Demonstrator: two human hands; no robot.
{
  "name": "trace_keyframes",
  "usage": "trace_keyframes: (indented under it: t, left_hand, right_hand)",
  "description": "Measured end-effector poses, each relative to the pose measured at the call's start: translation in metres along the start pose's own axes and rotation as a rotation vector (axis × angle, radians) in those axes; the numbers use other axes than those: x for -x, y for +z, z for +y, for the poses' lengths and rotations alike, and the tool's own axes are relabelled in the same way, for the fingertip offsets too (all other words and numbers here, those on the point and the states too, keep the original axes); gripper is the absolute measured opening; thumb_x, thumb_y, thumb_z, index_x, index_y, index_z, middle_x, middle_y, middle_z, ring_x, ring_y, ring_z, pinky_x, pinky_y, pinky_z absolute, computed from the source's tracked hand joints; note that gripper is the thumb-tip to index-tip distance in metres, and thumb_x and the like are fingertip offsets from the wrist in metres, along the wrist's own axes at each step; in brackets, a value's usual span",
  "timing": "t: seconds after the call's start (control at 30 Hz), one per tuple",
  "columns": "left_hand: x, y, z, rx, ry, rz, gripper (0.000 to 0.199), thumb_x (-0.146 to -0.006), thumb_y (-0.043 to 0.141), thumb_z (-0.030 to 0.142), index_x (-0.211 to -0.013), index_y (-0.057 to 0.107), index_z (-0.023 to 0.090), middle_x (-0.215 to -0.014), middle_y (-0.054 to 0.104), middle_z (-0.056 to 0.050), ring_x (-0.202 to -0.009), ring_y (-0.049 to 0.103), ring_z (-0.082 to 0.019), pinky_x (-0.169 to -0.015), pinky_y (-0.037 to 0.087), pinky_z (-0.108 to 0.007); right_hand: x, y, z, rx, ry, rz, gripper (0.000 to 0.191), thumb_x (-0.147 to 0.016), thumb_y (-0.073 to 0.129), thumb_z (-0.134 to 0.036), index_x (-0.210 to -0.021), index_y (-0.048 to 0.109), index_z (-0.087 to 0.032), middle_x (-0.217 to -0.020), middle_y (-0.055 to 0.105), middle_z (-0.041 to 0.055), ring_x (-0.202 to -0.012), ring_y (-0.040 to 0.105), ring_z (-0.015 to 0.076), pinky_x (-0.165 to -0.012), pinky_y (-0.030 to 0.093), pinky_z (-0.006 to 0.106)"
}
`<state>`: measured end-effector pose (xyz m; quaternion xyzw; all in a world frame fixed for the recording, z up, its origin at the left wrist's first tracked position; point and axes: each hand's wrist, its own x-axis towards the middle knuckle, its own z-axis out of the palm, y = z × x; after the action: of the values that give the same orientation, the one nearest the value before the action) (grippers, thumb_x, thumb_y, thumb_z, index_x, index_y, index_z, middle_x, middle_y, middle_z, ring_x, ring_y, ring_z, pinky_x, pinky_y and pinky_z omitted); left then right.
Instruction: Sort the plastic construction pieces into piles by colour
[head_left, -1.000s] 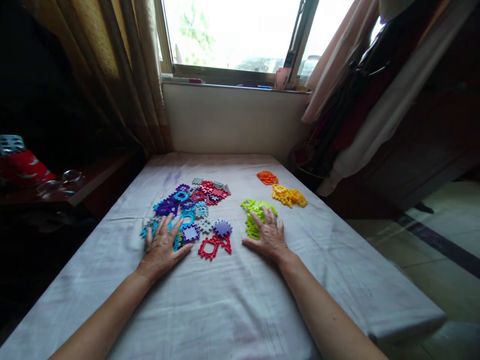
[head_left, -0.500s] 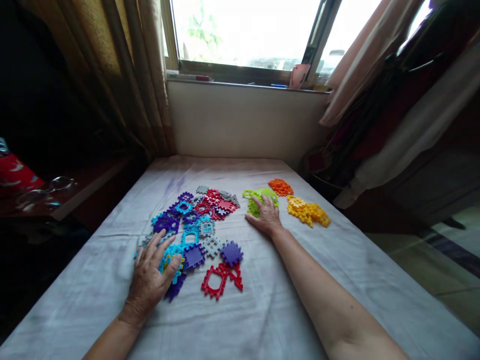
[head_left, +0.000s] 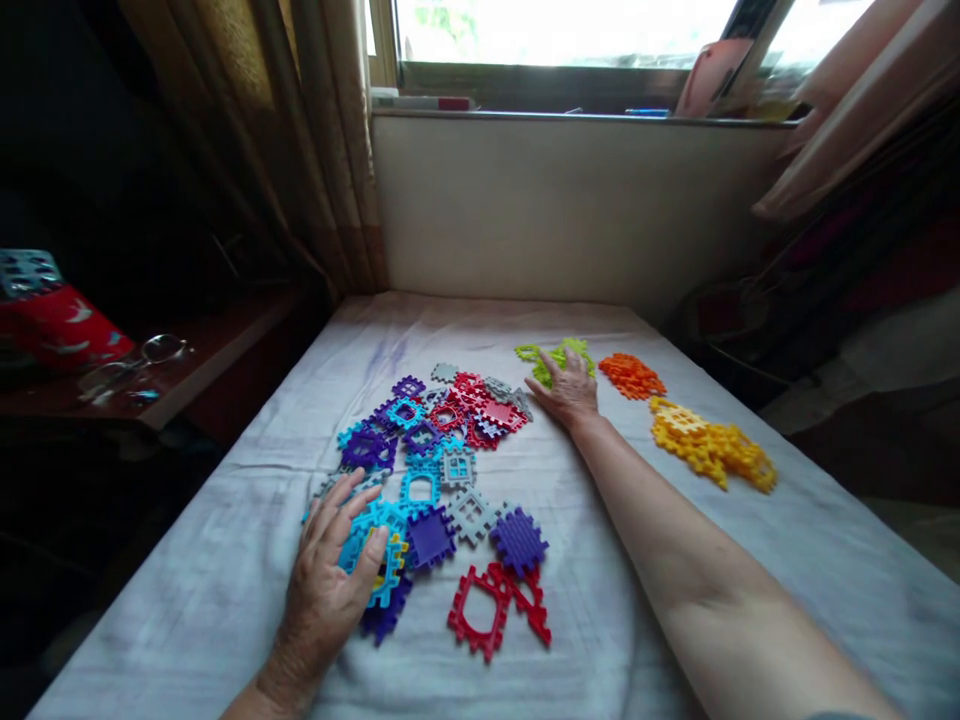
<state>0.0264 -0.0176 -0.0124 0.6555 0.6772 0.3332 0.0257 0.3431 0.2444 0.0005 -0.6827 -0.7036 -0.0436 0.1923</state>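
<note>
My left hand rests with its fingers apart on light blue interlocking plastic tiles at the left of a mixed heap. A yellow bit shows by its thumb. Farther back, my right hand lies spread over a pile of lime green tiles, hiding part of it. Between the hands are purple tiles, grey tiles and red tiles. Nearer to me lies a red frame piece, touching other red pieces.
An orange pile and a yellow pile lie to the right on the white sheet. Eyeglasses and a red item sit on a side table at left. A curtain hangs beside the window.
The view has tilted down and drawn closer. My right hand has shifted back over the lime green pile, against its near edge. My left hand stays on the light blue tiles.
</note>
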Motion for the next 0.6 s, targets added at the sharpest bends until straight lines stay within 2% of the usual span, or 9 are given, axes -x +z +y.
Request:
trace_keyframes:
  t: [0.13, 0.2, 0.27, 0.33, 0.43, 0.5, 0.6]
  left_hand:
    - [0.001, 0.002, 0.005, 0.062, 0.078, 0.109, 0.038, -0.092, 0.049, 0.04, -0.128, 0.061, 0.031, -0.142, 0.059, -0.005, -0.135, 0.051, -0.027, -0.117, 0.039, -0.052]
    - [0.0, 0.002, 0.008, 0.082, 0.136, 0.165, 0.034, -0.093, 0.053, 0.036, -0.124, 0.061, 0.028, -0.137, 0.062, -0.007, -0.133, 0.053, -0.026, -0.116, 0.039, -0.054]
    - [0.0, 0.002, 0.01, 0.079, 0.171, 0.191, 0.032, -0.093, 0.054, 0.033, -0.124, 0.06, 0.027, -0.136, 0.063, -0.007, -0.132, 0.054, -0.025, -0.116, 0.039, -0.053]
    - [-0.001, 0.001, 0.012, 0.07, 0.18, 0.197, 0.031, -0.093, 0.054, 0.032, -0.124, 0.06, 0.027, -0.135, 0.063, -0.007, -0.131, 0.055, -0.025, -0.115, 0.041, -0.052]
    - [-0.002, 0.0, 0.013, 0.068, 0.175, 0.202, 0.031, -0.094, 0.053, 0.032, -0.124, 0.059, 0.028, -0.134, 0.064, -0.007, -0.13, 0.056, -0.025, -0.113, 0.043, -0.052]
    - [-0.002, 0.0, 0.013, 0.066, 0.165, 0.204, 0.031, -0.094, 0.052, 0.032, -0.125, 0.058, 0.028, -0.134, 0.064, -0.007, -0.13, 0.055, -0.025, -0.112, 0.043, -0.053]
    - [-0.001, 0.0, 0.013, 0.062, 0.137, 0.213, 0.032, -0.096, 0.051, 0.032, -0.126, 0.057, 0.029, -0.136, 0.062, -0.008, -0.131, 0.054, -0.026, -0.113, 0.041, -0.056]
  right_hand:
    - [0.022, -0.01, -0.023, 0.022, -0.055, 0.083, 0.045, -0.096, 0.048, -0.047, -0.134, 0.062, -0.028, -0.149, 0.048, 0.0135, -0.135, 0.039, 0.0346, -0.104, 0.035, 0.051]
    - [0.021, -0.012, -0.044, -0.028, -0.137, 0.048, 0.046, -0.097, 0.045, -0.047, -0.135, 0.061, -0.026, -0.147, 0.052, 0.0129, -0.133, 0.044, 0.0312, -0.106, 0.036, 0.048]
    - [0.01, -0.012, -0.07, -0.107, -0.211, -0.055, 0.05, -0.098, 0.044, -0.049, -0.14, 0.057, -0.026, -0.145, 0.055, 0.0108, -0.131, 0.048, 0.0275, -0.107, 0.038, 0.043]
    - [-0.006, -0.009, -0.098, -0.167, -0.248, -0.181, 0.054, -0.097, 0.042, -0.053, -0.144, 0.052, -0.029, -0.147, 0.054, 0.0081, -0.133, 0.048, 0.0264, -0.108, 0.038, 0.044]
    - [-0.027, -0.005, -0.134, -0.173, -0.235, -0.378, 0.062, -0.095, 0.041, -0.063, -0.15, 0.043, -0.035, -0.157, 0.041, 0.0076, -0.141, 0.039, 0.0315, -0.109, 0.036, 0.056]
    - [-0.031, -0.002, -0.148, -0.144, -0.246, -0.505, 0.064, -0.093, 0.042, -0.067, -0.15, 0.042, -0.038, -0.159, 0.038, 0.0081, -0.143, 0.036, 0.035, -0.108, 0.035, 0.063]
    - [-0.019, -0.002, -0.154, -0.113, -0.373, -0.579, 0.059, -0.091, 0.046, -0.067, -0.142, 0.052, -0.039, -0.153, 0.046, 0.0071, -0.141, 0.038, 0.0353, -0.107, 0.036, 0.062]
